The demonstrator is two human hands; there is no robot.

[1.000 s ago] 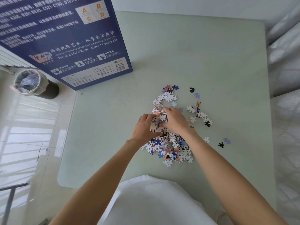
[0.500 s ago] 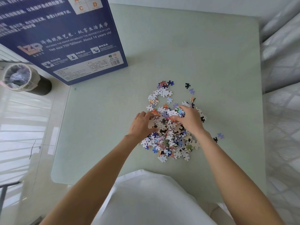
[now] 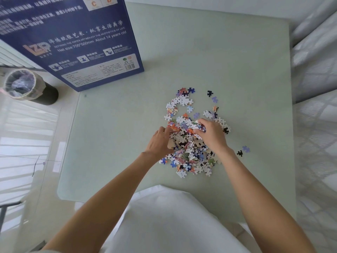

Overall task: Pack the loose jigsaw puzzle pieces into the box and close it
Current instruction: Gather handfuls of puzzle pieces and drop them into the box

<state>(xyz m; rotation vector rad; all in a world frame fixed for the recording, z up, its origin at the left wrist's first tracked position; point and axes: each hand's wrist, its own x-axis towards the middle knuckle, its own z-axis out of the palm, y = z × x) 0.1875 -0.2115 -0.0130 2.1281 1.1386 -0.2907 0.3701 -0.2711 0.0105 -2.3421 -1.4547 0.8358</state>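
A heap of loose jigsaw pieces [image 3: 189, 157] lies in the middle of the pale green table [image 3: 237, 70]. My left hand [image 3: 159, 141] presses against the heap's left side with curled fingers among the pieces. My right hand [image 3: 211, 134] sits on the heap's right side, its fingers curled round a clump of pieces. Several stray pieces lie apart: a black one [image 3: 210, 93] to the far side and a black and purple pair [image 3: 242, 151] at the right. The big dark blue puzzle box [image 3: 69, 39] stands at the far left of the table, printed side towards me.
A lined waste bin [image 3: 27, 84] stands on the floor left of the table. White quilted bedding [image 3: 315, 88] borders the table's right edge. My white-clad lap [image 3: 173, 221] is at the near edge.
My hands have spread apart across the heap. The right hand moved to the right and closed on a clump of pieces; the left hand stayed at the heap's left side.
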